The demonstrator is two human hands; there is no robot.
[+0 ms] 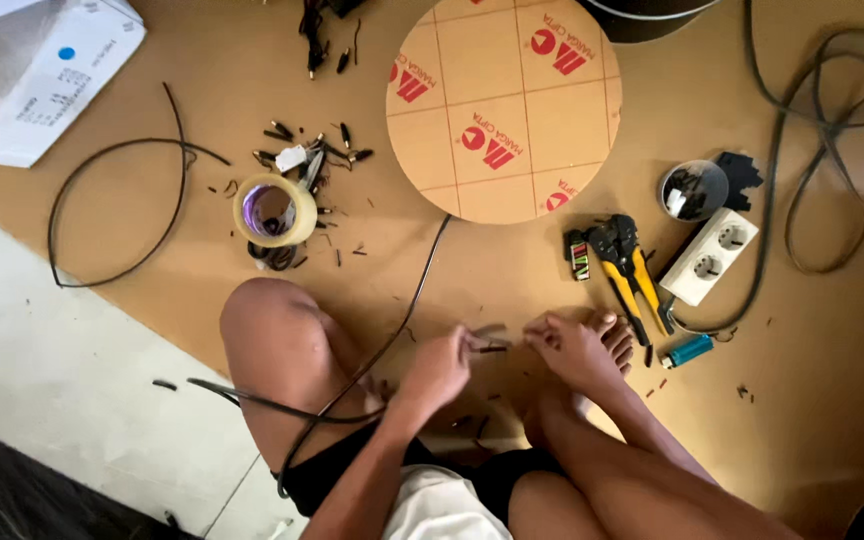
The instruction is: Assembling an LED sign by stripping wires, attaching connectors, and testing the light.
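Warm, even indoor light falls on the brown board (252, 60); shadows are soft and short. The hands (507, 350) are blurred by motion. The steel bowl (693, 190) shows mild glare. Bottom corners fall dark, and the edges bend slightly.
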